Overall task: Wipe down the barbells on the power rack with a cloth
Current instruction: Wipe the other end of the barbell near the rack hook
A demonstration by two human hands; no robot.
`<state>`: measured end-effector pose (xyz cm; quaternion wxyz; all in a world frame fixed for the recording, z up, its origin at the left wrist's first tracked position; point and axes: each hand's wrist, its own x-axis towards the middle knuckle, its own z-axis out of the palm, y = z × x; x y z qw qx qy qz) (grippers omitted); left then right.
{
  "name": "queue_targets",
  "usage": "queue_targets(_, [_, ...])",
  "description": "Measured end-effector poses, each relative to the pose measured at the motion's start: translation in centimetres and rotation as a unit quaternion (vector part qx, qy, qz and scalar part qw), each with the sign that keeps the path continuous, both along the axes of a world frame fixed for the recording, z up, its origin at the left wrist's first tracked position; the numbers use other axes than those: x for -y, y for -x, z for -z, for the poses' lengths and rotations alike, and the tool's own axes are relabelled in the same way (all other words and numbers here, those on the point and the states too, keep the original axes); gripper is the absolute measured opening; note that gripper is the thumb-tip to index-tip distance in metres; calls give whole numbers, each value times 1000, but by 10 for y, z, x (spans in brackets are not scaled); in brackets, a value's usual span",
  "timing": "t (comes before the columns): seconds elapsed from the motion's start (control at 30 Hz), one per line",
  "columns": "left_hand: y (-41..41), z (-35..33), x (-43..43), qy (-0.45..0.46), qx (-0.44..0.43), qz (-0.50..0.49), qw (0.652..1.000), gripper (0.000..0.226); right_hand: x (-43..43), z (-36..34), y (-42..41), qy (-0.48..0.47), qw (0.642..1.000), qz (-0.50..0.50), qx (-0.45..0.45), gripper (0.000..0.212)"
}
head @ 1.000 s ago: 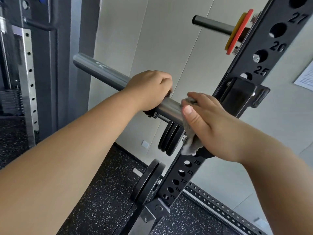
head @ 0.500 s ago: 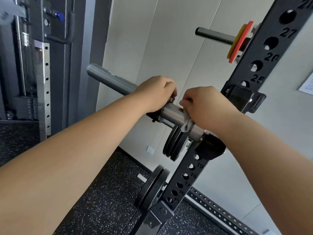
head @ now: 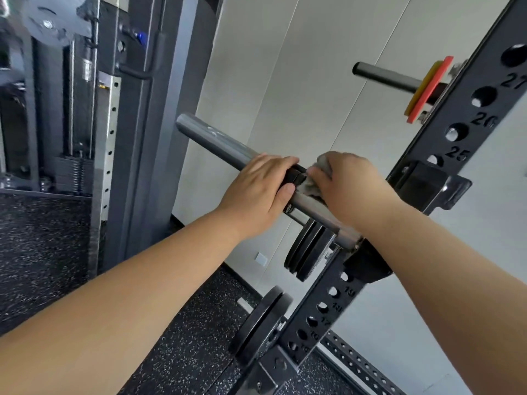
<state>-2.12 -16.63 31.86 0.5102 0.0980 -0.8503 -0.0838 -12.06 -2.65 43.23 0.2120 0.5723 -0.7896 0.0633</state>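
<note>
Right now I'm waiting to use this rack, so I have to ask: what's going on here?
A person is wiping down the barbell on the rack. Their left hand grips the barbell at its collar, steadying it. Their right hand wraps a grey cloth around the barbell right beside the left hand. The barbell's outer end is bare, and black weight plates hang on the rack below.
</note>
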Motion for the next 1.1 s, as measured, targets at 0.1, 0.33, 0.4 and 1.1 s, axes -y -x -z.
queue_targets(0.1, [-1,9,-4,-5,-2,0,1000,49,-1,2,-11,9,996,-24,87,41])
queue_targets(0.33, [-12,32,-13,-14,-4,-19,1000,62,0,-8,-1,-171,983,63,4,50])
queue_targets(0.4, [-15,34,-13,-7,1,-20,1000,64,6,-20,3,-123,992,31,-21,27])
queue_targets(1.1, [-20,37,-26,-19,58,-66,996,82,67,-22,5,-125,982,32,135,40])
